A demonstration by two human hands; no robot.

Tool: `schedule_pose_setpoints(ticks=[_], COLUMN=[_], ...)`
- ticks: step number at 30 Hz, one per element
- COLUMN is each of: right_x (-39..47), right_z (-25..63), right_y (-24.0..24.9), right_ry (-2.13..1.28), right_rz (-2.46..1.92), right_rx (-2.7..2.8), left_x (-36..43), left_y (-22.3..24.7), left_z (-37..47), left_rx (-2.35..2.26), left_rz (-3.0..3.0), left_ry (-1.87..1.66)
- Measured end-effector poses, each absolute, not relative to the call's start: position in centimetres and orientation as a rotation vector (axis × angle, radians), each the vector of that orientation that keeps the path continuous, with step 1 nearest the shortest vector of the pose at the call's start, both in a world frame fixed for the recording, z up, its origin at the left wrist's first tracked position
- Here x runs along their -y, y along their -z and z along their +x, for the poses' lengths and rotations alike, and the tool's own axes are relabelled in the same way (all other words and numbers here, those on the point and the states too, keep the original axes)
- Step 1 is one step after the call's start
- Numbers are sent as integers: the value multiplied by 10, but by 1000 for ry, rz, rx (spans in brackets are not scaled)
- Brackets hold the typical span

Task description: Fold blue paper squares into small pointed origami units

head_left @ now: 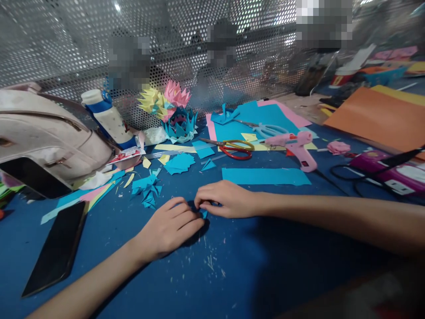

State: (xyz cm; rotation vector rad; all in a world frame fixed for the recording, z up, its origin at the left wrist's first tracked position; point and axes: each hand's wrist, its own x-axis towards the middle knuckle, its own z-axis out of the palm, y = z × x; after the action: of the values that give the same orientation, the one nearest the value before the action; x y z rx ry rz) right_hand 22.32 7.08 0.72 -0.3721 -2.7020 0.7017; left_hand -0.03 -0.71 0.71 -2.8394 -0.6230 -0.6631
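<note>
From the head camera, a person's two bare hands are meeting over a dark blue table (139, 288) scattered with paper scraps. The left hand (171, 226) is reaching in from the lower left, its fingers curling down close to the tabletop. The right hand (226, 199) is coming in from the right, its fingers bending inward beside the left fingertips. A small blue paper piece (204, 215) is peeking out at the fingertips, between the hands and just above the table; the fingers are hiding most of it, so I cannot tell which of them are gripping it. Beyond the right hand, a blue paper strip (265, 176) is lying flat, with a pink glue gun (303, 148) and red-and-yellow scissors (237, 150) resting behind it. Beyond the left hand, folded blue pieces (148, 189) are sitting in a heap. Farther back, spiky paper flowers (181, 126) are standing near a perforated metal screen (166, 26). At left, a black phone (56, 248) is lying near a pale bag (43, 124).
</note>
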Motion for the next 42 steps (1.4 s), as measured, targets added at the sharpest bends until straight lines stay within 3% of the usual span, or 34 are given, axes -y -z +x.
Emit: schedule_pose_setpoints(ticks=[42], right_x=[-67], right_z=[220], right_y=[-11], right_ry=[-675], right_rz=[-371], right_rx=[2720], left_x=[20], left_y=[-9], left_z=[-11], left_rx=[641], left_rz=[-2822], left_ry=[883])
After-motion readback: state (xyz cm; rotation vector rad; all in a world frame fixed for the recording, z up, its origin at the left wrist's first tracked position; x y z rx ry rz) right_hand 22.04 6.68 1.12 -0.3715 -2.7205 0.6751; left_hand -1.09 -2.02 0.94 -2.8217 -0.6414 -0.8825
